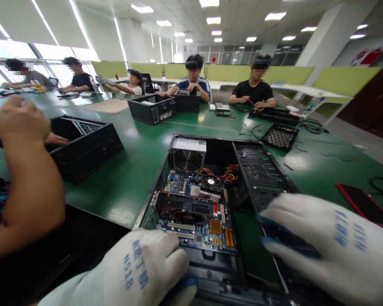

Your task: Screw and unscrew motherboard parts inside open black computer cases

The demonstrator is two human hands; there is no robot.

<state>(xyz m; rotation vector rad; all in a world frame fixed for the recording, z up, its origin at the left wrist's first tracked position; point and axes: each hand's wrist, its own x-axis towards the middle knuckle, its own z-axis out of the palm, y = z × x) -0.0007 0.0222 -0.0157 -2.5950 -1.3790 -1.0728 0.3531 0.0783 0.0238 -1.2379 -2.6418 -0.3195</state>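
Note:
An open black computer case (pixel 209 267) lies before me on the green table. Inside it are a blue motherboard (pixel 198 238), a graphics card (pixel 183 208), a silver power supply (pixel 189 155) with a fan, and coloured wires (pixel 230 173). My left hand (pixel 147 263), in a white glove, has its fingers curled over the case's near left edge. On the right, my gloved right hand (pixel 325 242) is at the drive-bay side of the case, thumb and fingers apart, with nothing seen between them. Its fingertips are slightly blurred.
At the left, another person's arm (pixel 32 170) reaches beside a black case (pixel 89 148). More cases (pixel 151 108) and seated people are across the green table (pixel 140 148). A black tray (pixel 280 137) and a red-edged black panel (pixel 367 206) lie to the right.

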